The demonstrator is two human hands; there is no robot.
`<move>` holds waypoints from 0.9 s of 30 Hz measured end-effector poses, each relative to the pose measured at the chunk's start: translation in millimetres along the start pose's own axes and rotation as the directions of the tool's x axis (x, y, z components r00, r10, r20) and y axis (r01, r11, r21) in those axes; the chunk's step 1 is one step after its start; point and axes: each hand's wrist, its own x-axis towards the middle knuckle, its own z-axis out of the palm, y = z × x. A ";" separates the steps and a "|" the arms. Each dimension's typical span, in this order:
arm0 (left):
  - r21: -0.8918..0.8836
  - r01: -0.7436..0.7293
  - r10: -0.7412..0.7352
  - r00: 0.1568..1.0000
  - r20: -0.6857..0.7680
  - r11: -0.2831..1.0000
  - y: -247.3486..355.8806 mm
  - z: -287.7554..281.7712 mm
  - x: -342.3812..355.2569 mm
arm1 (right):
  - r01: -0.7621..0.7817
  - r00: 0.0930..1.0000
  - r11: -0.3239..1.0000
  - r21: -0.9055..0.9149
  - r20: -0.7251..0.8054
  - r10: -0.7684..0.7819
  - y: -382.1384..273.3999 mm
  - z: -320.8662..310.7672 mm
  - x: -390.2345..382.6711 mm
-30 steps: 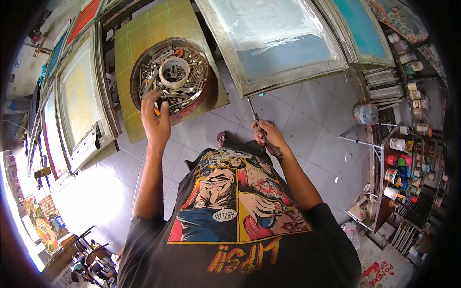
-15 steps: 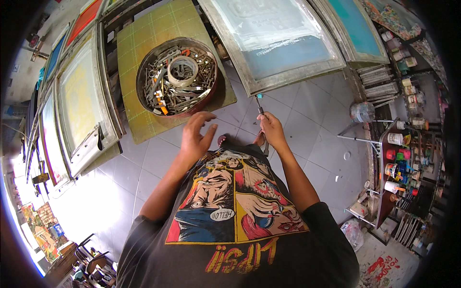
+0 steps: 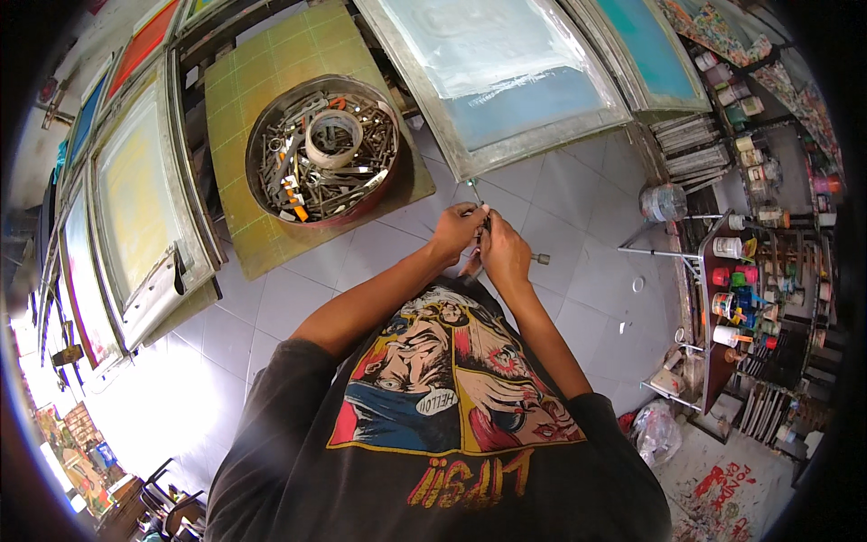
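Note:
In front of my shirt, my right hand (image 3: 506,248) is wrapped round a slim metal tool (image 3: 477,192) whose exact kind I cannot make out. Its thin shaft points away from me, and a short metal end sticks out to the right below the hand. My left hand (image 3: 458,229) meets the right one, its fingers pinched on the tool just where the shaft leaves the grip. The hands cover most of the tool's middle. To the left, a round reddish tub (image 3: 384,185) full of loose screws, bolts and small tools sits on a yellow-green gridded board (image 3: 307,45). A tape roll (image 3: 316,155) lies on top.
A framed printing screen (image 3: 533,108) reaches out just beyond my hands, with a teal one (image 3: 655,45) to its right. More frames (image 3: 172,181) stand at left. A rack of paint jars (image 3: 727,248) lines the right side. Grey tiles (image 3: 578,298) cover the floor.
My left hand has moved right from open air near the tub and closed on the tool beside my right hand. The tool has turned, its rear end now pointing right.

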 end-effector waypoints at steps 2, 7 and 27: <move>-0.019 0.002 -0.002 1.000 -0.004 1.000 -0.8 0.7 0.6 | 0.103 0.990 0.995 0.012 -0.103 -0.101 -0.9 -5.4 -6.9; -0.163 0.013 -0.009 1.000 0.022 0.987 2.7 5.0 -2.2 | -0.006 0.997 0.919 0.393 0.074 -0.025 28.7 -29.1 -74.4; -0.384 0.003 0.027 0.997 0.072 0.923 6.6 15.8 0.4 | -0.040 0.998 0.775 0.631 0.060 0.002 50.4 11.5 -63.2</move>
